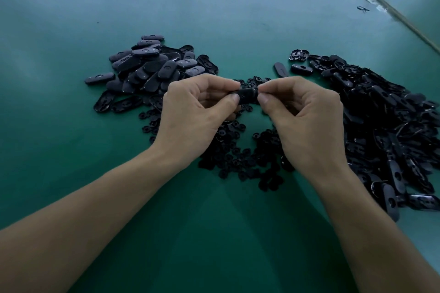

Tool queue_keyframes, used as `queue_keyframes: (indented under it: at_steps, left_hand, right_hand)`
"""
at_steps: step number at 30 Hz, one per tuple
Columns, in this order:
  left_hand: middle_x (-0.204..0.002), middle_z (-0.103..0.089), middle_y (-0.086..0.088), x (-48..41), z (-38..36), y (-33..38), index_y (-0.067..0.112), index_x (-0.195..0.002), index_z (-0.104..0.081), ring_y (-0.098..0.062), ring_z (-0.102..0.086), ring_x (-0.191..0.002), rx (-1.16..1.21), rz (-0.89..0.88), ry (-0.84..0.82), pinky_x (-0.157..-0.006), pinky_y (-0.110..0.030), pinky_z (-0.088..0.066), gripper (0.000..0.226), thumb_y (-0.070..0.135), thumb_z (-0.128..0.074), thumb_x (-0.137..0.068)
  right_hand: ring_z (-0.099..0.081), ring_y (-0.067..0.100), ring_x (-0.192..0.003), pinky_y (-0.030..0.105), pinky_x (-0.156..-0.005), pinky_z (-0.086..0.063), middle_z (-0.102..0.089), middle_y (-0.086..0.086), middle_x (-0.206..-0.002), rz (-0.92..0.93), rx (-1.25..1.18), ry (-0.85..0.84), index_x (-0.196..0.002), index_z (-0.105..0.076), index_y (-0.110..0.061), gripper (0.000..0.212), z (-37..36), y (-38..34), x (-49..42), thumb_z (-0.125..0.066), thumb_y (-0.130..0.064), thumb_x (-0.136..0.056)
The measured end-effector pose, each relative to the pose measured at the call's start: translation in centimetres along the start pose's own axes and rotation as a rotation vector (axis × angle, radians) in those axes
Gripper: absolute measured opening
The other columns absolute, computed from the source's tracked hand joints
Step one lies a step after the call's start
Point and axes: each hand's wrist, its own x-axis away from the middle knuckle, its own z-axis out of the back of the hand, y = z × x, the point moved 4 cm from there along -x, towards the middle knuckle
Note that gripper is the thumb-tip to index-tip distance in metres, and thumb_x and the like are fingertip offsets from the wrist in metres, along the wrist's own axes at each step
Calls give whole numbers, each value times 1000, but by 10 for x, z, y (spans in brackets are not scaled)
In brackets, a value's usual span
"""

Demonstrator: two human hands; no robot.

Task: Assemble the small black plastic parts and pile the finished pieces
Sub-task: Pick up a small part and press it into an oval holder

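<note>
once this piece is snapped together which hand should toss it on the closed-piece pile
Left, probably. The left hand holds more of the held piece and sits right beside the pile of closed pieces. The right hand only pinches its end, nearer the open shells.

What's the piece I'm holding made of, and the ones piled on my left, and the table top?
Held piece: likely moulded plastic, black, too shadowed to judge sheen.
Left pile: probably the same plastic, satin, with soft grey highlights on rounded tops.
Table top: green, smooth, faint sheen; maybe a rubber or vinyl mat, unclear.
</note>
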Motion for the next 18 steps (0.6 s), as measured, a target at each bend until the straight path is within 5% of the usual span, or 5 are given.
queue_keyframes:
  at_steps: [18]
  left_hand:
    - [-86,-78,3,2,-3,6,25,-92,-74,-14,-75,-81,-72,-45,-69,-75,-29,-61,19,10,-75,-81]
  right_hand:
    - [-67,6,-68,24,-68,-53,-74,-9,-73,-112,-169,-51,-82,-76,-26,16,-6,5,1,-79,-10,-84]
